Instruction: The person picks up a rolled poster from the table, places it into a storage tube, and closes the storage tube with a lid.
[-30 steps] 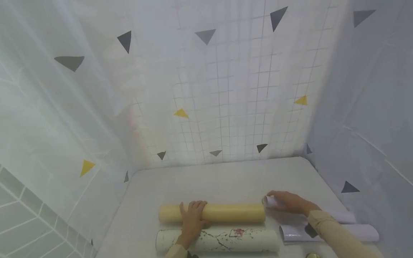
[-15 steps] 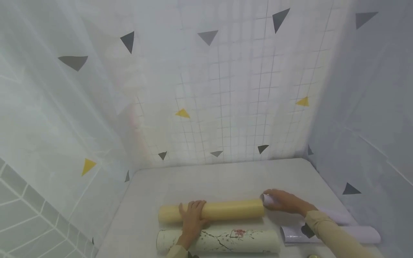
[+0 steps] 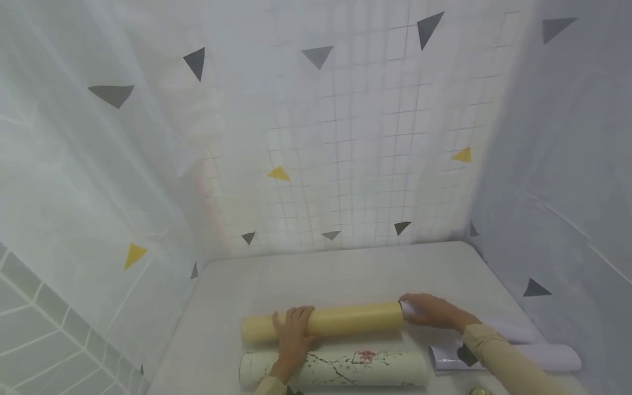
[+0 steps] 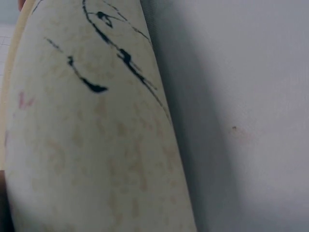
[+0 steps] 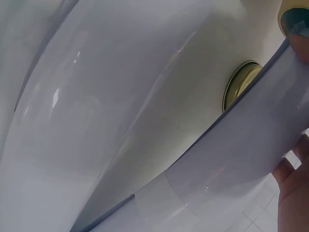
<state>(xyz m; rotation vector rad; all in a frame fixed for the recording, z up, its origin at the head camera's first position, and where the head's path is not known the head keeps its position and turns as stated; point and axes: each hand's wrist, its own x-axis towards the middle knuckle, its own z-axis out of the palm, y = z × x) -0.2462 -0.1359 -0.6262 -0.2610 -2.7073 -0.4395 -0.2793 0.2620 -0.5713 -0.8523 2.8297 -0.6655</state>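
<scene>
A yellow tube [image 3: 355, 319] slants slightly, its right end raised, in the head view. My left hand [image 3: 293, 334] grips it left of its middle, fingers over the far side. At its right end, my right hand [image 3: 434, 312] holds a glossy white rolled sheet [image 5: 231, 130] with fingers and thumb. In the right wrist view, the sheet's front end meets the tube's open mouth [image 5: 295, 17]; how deep it reaches cannot be seen. A cream tube with painted blossom branches [image 3: 340, 368] lies nearer, under my left forearm, and fills much of the left wrist view.
A second glossy white roll [image 3: 548, 357] lies at the right, by the cream tube. A round gold metal piece [image 3: 480, 391] sits at the bottom edge. The white table [image 3: 336, 274] meets translucent sheeting with triangles [image 3: 340, 137] behind and at both sides.
The yellow tube's right end has risen and the white rolled sheet has moved left, from behind that end to its mouth. My left hand keeps its place.
</scene>
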